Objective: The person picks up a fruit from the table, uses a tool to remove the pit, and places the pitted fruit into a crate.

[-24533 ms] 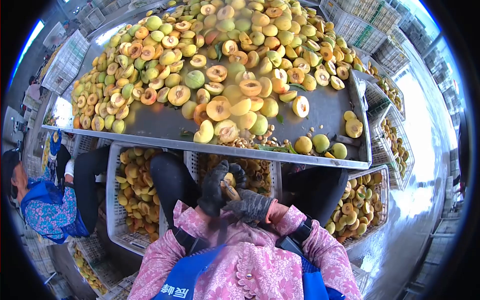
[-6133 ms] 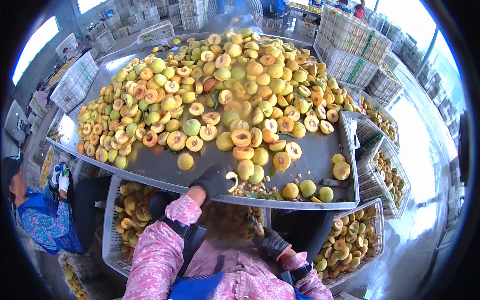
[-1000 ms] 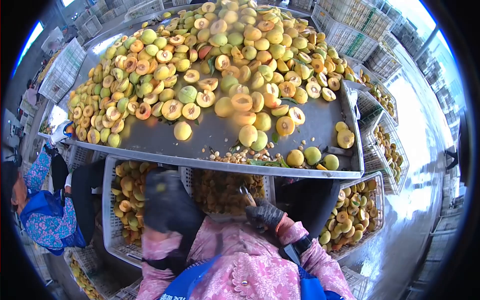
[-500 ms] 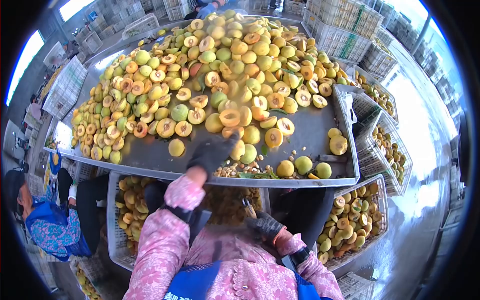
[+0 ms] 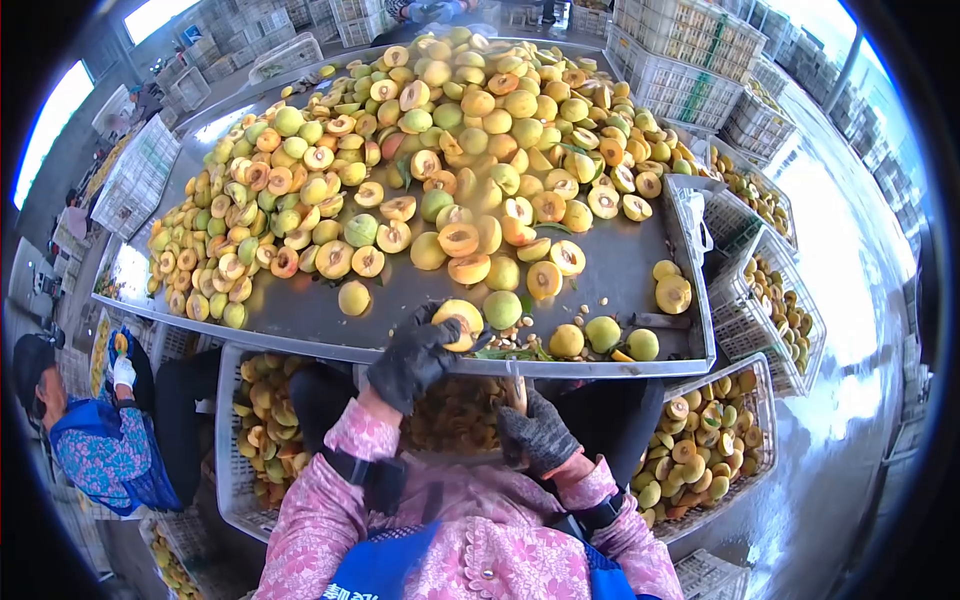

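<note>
My left hand [image 5: 408, 362], in a dark glove, is closed around a halved yellow peach [image 5: 460, 322] just above the near edge of the metal table [image 5: 610, 255]. The orange cut face shows. In a grey knitted glove, my right hand [image 5: 542, 436] grips a small hand tool [image 5: 517, 390] with a light handle and a narrow metal end pointing up, below the table edge. The tool's exact kind is unclear. A large heap of whole and halved peaches [image 5: 480, 105] covers much of the table. Loose pits [image 5: 512, 335] lie near the front edge.
Crates of halved peaches stand at my left [image 5: 228, 440] and right [image 5: 770, 420]. More filled crates [image 5: 735, 280] line the table's right side. A co-worker in a blue vest [image 5: 110, 440] sits at far left. Stacked crates [image 5: 690, 50] rise behind.
My left hand has come back toward me from the heap and now holds a peach half. My right hand has raised the tool toward the table edge.
</note>
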Tool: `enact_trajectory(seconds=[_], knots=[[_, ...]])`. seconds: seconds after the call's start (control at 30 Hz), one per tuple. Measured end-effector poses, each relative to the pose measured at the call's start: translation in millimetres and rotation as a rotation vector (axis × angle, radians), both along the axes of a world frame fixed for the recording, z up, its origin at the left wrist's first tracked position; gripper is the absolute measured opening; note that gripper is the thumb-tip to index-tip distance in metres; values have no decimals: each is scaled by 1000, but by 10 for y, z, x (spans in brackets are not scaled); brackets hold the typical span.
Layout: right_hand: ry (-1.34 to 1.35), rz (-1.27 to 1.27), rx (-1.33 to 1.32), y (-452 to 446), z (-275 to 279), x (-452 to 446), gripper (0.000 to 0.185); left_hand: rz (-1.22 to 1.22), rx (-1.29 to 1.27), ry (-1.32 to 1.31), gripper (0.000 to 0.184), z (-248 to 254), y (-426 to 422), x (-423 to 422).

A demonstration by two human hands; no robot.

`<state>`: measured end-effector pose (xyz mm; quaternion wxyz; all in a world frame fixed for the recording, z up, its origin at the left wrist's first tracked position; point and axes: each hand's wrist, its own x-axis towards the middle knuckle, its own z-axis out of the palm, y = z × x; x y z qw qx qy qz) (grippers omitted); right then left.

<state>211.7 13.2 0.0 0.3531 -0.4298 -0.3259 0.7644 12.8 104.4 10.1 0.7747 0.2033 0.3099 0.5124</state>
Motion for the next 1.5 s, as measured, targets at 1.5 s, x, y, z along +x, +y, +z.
enact_trajectory(seconds=[1.5], knots=[[-387,214,443,-22,268,-303,25,193,263,443,37,-223,-737,177]])
